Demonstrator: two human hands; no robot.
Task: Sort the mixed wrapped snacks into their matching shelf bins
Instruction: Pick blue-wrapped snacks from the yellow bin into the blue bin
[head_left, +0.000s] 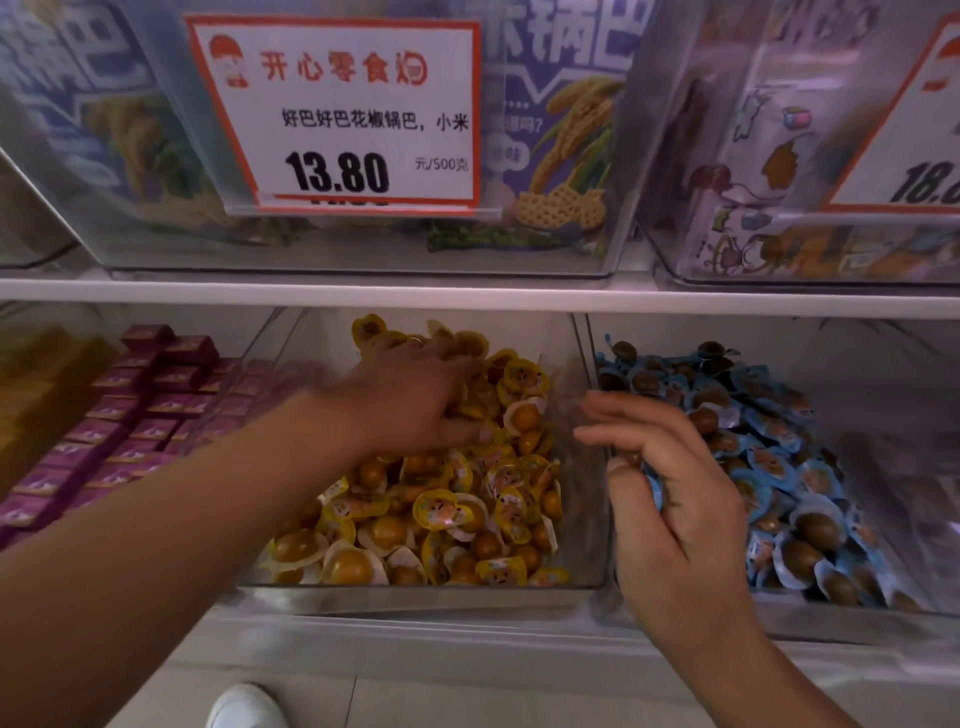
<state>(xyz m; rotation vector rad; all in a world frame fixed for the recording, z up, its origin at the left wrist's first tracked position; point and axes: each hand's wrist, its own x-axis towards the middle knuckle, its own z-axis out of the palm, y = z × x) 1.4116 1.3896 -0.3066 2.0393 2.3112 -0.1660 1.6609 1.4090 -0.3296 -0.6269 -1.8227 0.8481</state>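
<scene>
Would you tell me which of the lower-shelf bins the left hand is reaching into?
The middle bin, holding yellow-wrapped snacks; the left hand rests on them, between the purple boxes and blue-wrapped snacks.

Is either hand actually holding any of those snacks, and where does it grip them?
The right hand holds blue-wrapped snacks, fingers curled round their edges. The left hand reaches into the yellow-wrapped snacks; its grip cannot be told.

Soft, even indoor light is cast from above, and the lower bins are dimmed under the white shelf (467, 291). Motion blur is seen throughout, strongest at the edges. Pale glare is carried by the clear bin fronts, and wide-angle bending is noticed.
</scene>
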